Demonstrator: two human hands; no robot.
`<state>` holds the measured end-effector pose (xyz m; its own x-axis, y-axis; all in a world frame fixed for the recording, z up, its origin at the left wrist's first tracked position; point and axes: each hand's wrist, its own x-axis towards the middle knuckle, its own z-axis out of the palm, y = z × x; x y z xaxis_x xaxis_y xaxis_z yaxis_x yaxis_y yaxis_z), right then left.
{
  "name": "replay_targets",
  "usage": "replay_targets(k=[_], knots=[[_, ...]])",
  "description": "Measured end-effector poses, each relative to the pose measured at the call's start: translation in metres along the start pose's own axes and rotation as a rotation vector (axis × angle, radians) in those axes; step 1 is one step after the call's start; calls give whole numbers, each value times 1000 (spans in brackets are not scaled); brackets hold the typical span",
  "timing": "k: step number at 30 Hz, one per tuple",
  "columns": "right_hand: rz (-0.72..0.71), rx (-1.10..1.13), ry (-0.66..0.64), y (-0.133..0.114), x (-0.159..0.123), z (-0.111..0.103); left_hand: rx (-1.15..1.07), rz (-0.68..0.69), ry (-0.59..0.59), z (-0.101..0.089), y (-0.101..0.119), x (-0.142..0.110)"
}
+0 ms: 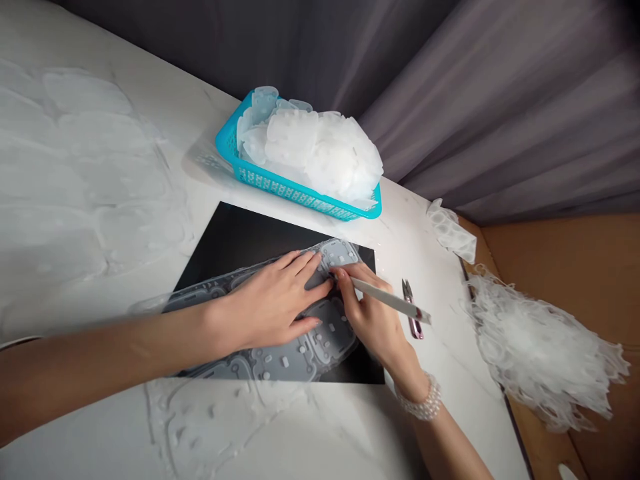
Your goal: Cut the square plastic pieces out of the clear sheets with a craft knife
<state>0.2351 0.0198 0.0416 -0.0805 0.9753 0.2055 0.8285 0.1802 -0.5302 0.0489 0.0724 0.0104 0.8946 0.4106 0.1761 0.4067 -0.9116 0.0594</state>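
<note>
A translucent moulded silicone sheet (285, 361), marked with rounded panels and small raised bumps, lies across a black mat (250, 230). My left hand (273, 297) rests palm down on the sheet, fingers stretched out and spread, holding nothing. Closed around slim silver tweezers (383, 295), my right hand (373, 313) leans at the sheet's right end, near my left fingertips. The tweezers' back end sticks out to the right; their tips are hidden by my fingers. To the right of this hand lie small thread snips (413, 310) with pinkish handles.
Behind the mat stands a blue basket (295, 193) heaped with whitish translucent pieces. More clear sheets (100, 153) cover the left of the marble-look table. At the right edge are a small silicone strip (453, 230) and a pile of stringy scraps (545, 353) above a cardboard box (565, 260).
</note>
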Motion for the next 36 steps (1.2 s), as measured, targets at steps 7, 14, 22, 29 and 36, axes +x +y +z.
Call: replay_targets(k=[7, 14, 22, 29, 36], knots=[[-170, -80, 82, 13, -6, 17, 25, 43, 24, -2, 0, -1], [-210, -297, 70, 21, -1, 30, 22, 25, 10, 5, -1, -3], [-201, -409, -145, 6, 5, 22, -37, 9, 55, 10, -2, -3], [318, 358, 529, 67, -2, -14, -101, -4, 75, 12, -4, -4], [543, 736, 667, 127, -31, -94, -201, -22, 54, 11, -4, -4]])
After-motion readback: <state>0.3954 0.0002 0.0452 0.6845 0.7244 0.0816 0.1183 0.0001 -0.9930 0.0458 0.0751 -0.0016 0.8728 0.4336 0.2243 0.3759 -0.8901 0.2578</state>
